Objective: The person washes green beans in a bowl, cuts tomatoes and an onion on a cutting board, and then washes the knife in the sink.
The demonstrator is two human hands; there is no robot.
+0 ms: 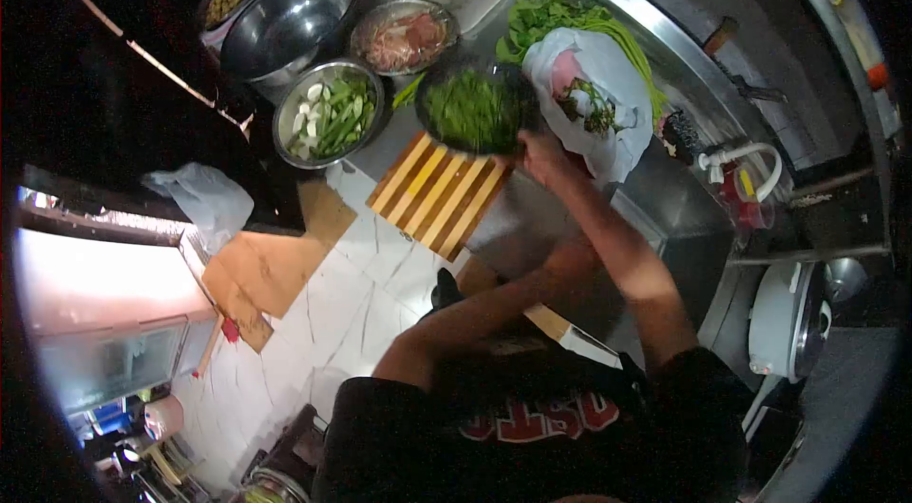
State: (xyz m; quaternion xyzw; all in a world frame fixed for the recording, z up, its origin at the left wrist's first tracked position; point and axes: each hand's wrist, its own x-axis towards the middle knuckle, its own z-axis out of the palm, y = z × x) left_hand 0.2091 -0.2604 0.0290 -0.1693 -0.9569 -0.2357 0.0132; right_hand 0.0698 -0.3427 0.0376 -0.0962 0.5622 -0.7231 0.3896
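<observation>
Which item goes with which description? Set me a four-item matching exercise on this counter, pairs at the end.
1. Round silver metal bowl of green and white pieces
2. Striped rectangular wooden board
3. Dark round bowl of chopped greens
4. Pinkish raw meat

A. Right hand at its edge
B. Clear-wrapped
C. Leftmost of these four in the picture
D. Brown and tan

Pairs: 1-C; 2-D; 3-A; 4-B

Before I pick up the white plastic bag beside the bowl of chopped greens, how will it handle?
The white plastic bag will probably sag and flop, given its crumpled sides. The greenery inside might spill if tipped, since it shows through the open top.
</observation>
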